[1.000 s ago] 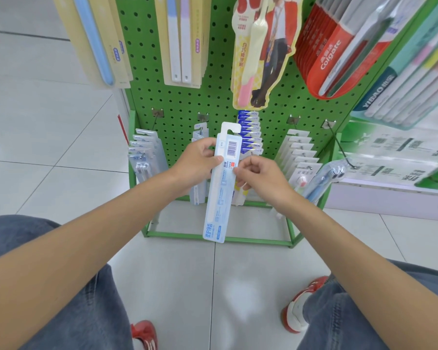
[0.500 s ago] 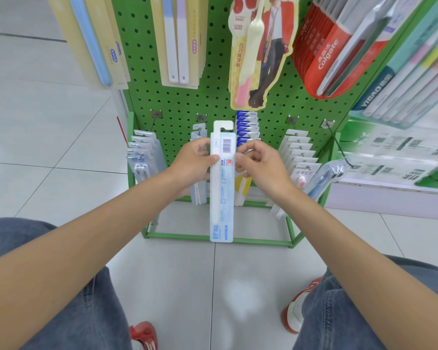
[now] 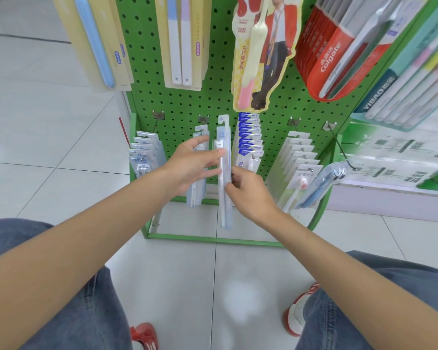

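A long pale-blue toothbrush pack (image 3: 224, 208) stands upright and edge-on in front of the green pegboard rack (image 3: 185, 104). Its hang tab is level with the bottom row of hooks. My right hand (image 3: 250, 195) pinches the pack near its middle from the right. On the pack's left, my left hand (image 3: 190, 168) has straight, spread fingers, and its thumb tip touches the pack's upper edge. Behind my left hand, similar packs (image 3: 197, 190) hang from a hook.
Rows of toothbrush packs hang on the lower hooks: grey ones (image 3: 144, 152) at left, blue-topped ones (image 3: 249, 137) in the middle, white ones (image 3: 299, 157) at right. Larger packs hang above. The rack's green base frame (image 3: 213, 239) rests on white tiles. My knees and red shoes (image 3: 144, 334) are below.
The pack has turned from face-on with its barcode showing to edge-on and moved up toward the hooks. My left hand's grip has loosened into straight fingers; my right hand still pinches it.
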Demonstrator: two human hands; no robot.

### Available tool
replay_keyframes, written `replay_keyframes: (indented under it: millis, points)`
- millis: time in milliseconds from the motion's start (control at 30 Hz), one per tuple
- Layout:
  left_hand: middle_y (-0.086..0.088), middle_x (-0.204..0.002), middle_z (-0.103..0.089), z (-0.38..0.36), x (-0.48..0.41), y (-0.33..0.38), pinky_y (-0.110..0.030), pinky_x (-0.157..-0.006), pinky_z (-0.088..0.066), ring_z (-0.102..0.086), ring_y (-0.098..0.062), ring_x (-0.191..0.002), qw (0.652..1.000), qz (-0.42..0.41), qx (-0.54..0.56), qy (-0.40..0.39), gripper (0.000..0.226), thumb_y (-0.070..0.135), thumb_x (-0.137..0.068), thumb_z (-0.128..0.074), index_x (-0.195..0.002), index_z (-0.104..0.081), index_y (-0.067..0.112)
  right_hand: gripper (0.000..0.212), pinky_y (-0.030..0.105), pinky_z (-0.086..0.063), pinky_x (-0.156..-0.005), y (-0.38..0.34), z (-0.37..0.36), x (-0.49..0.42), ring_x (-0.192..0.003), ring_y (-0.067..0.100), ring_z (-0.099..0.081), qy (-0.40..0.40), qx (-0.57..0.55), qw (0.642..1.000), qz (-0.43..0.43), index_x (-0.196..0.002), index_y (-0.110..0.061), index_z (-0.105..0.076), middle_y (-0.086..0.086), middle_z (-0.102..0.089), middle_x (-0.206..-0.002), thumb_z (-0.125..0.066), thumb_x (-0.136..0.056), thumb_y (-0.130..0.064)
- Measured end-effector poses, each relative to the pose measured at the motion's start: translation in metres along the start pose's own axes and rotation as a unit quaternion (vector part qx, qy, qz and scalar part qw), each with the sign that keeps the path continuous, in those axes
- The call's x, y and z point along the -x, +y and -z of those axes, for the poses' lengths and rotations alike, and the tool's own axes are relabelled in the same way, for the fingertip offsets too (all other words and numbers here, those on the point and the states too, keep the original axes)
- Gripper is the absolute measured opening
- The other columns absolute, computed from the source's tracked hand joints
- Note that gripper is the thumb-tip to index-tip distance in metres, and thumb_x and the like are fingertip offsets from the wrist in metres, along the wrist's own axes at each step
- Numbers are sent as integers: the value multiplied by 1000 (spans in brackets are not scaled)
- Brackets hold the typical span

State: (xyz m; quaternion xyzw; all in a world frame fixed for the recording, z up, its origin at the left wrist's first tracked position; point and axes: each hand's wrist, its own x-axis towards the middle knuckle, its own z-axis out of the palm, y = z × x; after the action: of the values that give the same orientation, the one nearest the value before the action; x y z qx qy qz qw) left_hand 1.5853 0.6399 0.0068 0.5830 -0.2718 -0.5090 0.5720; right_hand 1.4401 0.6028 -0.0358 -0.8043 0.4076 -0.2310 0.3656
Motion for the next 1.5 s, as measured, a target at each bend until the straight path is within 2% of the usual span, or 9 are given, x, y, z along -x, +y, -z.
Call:
replay_keyframes:
  millis: [200,333,533,833,1000,1100,1167,1300,1500]
  points:
    - [-1,-93,-59,-3,-2,-1,-31,-82,-60,-59,-13,-77,997,-30,-68,23,30,21,-97,-62,-125,-56,12,20,29,-35,-57,5,-2,-3,-60,18,-43,-18,-57,997,-50,-96,-3,-63,22,-57,-71,-48,-85,3]
    - [-1,-87,-58,-5,-3,-4,-26,-77,-60,-60,-12,-71,992,-58,-110,32,20,21,-97,-61,-115,-55,14,19,29,-42,-62,4,3,-3,-62,16,-51,-23,-73,996,-48,-94,-11,-64,5,-63,-74,-53,-86,2]
    - [-7,-89,-64,-4,-3,-12,-30,-80,-56,-64,-15,-77,976,-97,-197,2,19,16,-97,-60,-114,-54,12,29,24,-47,-71,-4,20,-14,-76,9,-59,57,-83,995,-25,-120,-23,-54,-5,-65,-87,-55,-93,-11]
    - [-1,-82,-66,-9,-3,-18,-42,-85,-56,-67,-22,-83,956,-130,-264,-23,12,18,-95,-63,-100,-57,27,39,28,-49,-78,-9,34,-22,-80,13,-60,111,-40,992,37,-138,-21,-50,-1,-65,-88,-52,-99,-22]
    - [1,-89,-65,-7,-4,-18,-43,-84,-57,-68,-26,-87,939,-152,-306,-42,18,20,-93,-66,-109,-59,27,18,29,-43,-64,-13,37,-28,-65,16,-52,134,8,989,67,-113,-17,-63,-1,-58,-70,-53,-99,-22]
    - [12,-101,-61,-1,-7,-15,-33,-85,-51,-62,-10,-81,917,-170,-359,-30,33,20,-89,-71,-119,-62,28,13,30,-46,-67,-15,43,-38,-67,15,-55,133,48,988,70,-90,-15,-69,-1,-63,-72,-57,-95,-19]
    - [6,-113,-62,6,-10,-10,-28,-81,-49,-62,-10,-83,905,-179,-385,8,43,18,-88,-72,-130,-60,23,14,27,-45,-67,-17,47,-44,-66,9,-55,125,73,987,74,-87,-13,-72,-5,-64,-73,-60,-93,-15]
    - [0,-103,-63,25,-20,2,-22,-68,-50,-58,-12,-79,894,-203,-392,78,22,12,-89,-67,-109,-67,19,17,24,-48,-71,-21,49,-60,-71,8,-60,118,94,986,67,-92,-9,-76,-5,-67,-76,-59,-94,-13]
    - [-5,-100,-63,45,-38,1,-21,-70,-46,-59,-16,-86,875,-165,-448,83,20,12,-86,-73,-104,-65,14,22,33,-55,-76,-22,33,-93,-77,19,-67,107,138,981,79,-89,-5,-76,7,-74,-83,-55,-93,-11]
